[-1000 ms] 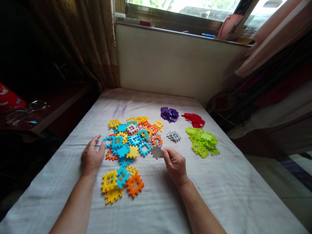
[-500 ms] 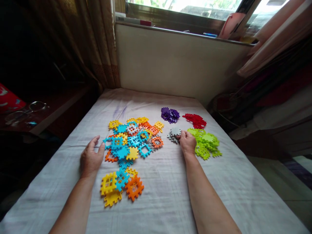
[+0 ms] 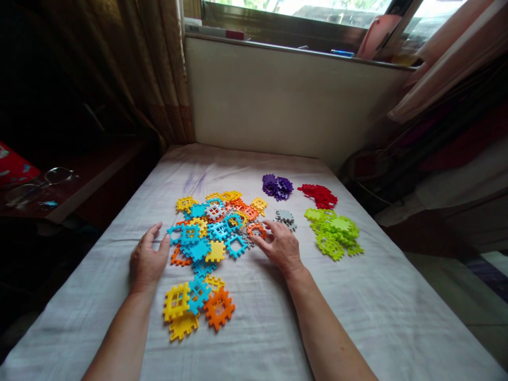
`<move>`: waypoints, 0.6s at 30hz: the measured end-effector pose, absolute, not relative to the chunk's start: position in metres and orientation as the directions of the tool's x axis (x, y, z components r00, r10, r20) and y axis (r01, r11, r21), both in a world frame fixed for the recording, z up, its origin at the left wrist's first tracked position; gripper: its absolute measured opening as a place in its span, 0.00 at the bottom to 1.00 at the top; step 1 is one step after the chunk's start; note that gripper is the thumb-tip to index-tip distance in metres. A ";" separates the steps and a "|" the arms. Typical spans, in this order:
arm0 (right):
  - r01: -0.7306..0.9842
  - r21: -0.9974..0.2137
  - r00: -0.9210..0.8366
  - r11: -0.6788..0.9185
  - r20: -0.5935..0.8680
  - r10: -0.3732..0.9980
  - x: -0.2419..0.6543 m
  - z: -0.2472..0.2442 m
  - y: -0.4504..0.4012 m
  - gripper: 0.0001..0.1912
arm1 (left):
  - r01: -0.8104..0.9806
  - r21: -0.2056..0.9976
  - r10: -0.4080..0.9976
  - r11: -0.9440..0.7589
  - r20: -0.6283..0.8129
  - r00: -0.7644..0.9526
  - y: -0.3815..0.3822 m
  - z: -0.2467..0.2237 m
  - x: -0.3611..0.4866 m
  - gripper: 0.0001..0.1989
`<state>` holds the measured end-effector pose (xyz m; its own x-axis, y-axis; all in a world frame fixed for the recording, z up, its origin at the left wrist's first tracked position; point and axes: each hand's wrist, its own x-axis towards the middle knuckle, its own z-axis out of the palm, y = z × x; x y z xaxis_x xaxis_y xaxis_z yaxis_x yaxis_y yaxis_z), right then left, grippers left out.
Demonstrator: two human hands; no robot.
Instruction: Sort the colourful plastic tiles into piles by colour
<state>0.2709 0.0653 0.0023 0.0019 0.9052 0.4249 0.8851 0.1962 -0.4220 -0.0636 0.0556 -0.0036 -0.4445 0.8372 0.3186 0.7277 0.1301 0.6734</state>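
A mixed heap of flat, notched plastic building tiles lies mid-table, with blue tiles (image 3: 196, 247), yellow tiles (image 3: 215, 251), orange tiles and a few grey ones. At the heap's right edge, my right hand (image 3: 282, 248) reaches in with thumb and fingers apart around an orange tile (image 3: 256, 230); whether it touches the tile is unclear. My left hand (image 3: 148, 258) rests open on the cloth at the heap's left edge, fingertips close to a blue tile (image 3: 174, 233). Just beyond my right hand sit grey tiles (image 3: 286, 217), partly covered by it.
Separate piles of purple tiles (image 3: 278, 187), red tiles (image 3: 318, 196) and lime green tiles (image 3: 336, 233) lie to the back and right. Nearer me is a small group with an orange tile (image 3: 219, 308). Eyeglasses (image 3: 59, 175) lie on a dark side surface at left.
My right hand has let go of a grey tile on the grey pile and moved left to the mixed heap, its fingers opening. The left hand stays in place.
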 end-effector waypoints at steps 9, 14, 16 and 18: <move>0.791 -0.505 -0.102 0.346 0.448 0.888 0.267 0.006 0.062 0.15 | 0.728 0.672 0.835 0.136 0.318 -0.450 0.057 -0.009 -0.064 0.22; 0.565 -0.663 -0.318 0.491 0.375 0.871 0.268 0.013 0.060 0.13 | 0.731 0.667 0.838 0.145 0.310 -0.449 0.056 -0.006 -0.064 0.23; 0.635 -0.644 -0.228 0.427 0.372 0.900 0.270 0.012 0.062 0.11 | 0.732 0.664 0.841 0.150 0.304 -0.448 0.056 -0.005 -0.063 0.23; 0.737 -0.583 -0.167 0.341 0.332 0.928 0.274 0.011 0.063 0.08 | 0.734 0.662 0.843 0.155 0.298 -0.447 0.055 -0.003 -0.063 0.23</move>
<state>0.2740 0.0625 0.0105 -0.1672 0.9285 0.3316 0.7375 0.3410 -0.5829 -0.0628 0.0554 -0.0031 -0.4473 0.8432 0.2983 0.7335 0.1550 0.6618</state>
